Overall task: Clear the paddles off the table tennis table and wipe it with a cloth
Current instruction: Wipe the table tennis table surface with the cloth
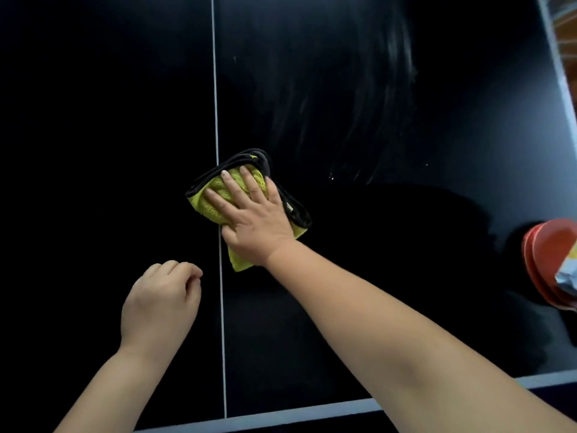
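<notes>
Using the white centre line [218, 214] on the dark table tennis table [93, 120] as the reference. Left of the line and toward the near edge, the left hand [160, 303] hovers over the surface, fingers curled into a loose fist, nothing in it. Right on the line, a bit farther up the table, sits the yellow cloth [218, 204] with its dark trim, folded and bunched. The right hand [253, 220] is pressed flat on top of it, fingers spread out straight, palm down, pinning it to the table rather than gripping it. The cloth straddles the line, mostly on the right side. Farther right of the line and toward the far end there are pale smeary streaks [390, 89] on the surface. Way over right, at the table's side edge, red paddles [546, 260] are stacked, partly cut off by the frame.
</notes>
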{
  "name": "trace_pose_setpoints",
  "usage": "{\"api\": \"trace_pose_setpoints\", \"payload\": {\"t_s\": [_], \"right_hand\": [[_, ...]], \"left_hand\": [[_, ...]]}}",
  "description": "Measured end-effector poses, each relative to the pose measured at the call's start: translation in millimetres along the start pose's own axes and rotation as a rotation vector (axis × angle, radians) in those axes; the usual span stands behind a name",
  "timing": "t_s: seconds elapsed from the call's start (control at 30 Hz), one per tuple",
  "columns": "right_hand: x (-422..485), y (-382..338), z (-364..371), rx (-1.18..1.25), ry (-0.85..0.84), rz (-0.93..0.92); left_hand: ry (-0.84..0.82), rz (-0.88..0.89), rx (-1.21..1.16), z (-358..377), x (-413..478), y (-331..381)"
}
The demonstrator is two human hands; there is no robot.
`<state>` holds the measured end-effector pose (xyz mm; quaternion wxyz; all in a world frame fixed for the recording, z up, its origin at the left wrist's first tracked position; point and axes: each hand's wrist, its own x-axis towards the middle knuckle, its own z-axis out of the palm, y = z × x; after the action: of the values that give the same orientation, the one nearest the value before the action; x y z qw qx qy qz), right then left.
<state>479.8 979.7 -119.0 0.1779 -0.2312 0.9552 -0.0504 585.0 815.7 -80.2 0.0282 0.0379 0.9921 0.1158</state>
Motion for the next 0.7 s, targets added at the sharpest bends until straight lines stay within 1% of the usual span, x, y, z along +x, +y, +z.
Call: {"api": "trace_pose_setpoints", "payload": {"t_s": [0.07,0.1,0.33,0.53,0.63,0.7], "right_hand": [[-3,24,-2,-0.02,0.027,0.01],[-6,39,-4,-0.005,0.04,0.044],[-63,184,-17,0.116,0.119,0.414],[-121,311,-22,0.159,0.155,0.729],[-136,361,-28,0.201,0.162,0.887],[-136,378,-33,0.279,0.171,0.992]], "left_hand": [[0.007,0.021,-0.023,4,8,13],[0.002,0.038,-0.036,6,12,21],[0.016,0.152,-0.152,31,41,110],[0.011,0.229,-0.174,57,59,185],[0.003,0.241,-0.189,62,61,207],[0.005,0.232,-0.194,62,61,212]]}}
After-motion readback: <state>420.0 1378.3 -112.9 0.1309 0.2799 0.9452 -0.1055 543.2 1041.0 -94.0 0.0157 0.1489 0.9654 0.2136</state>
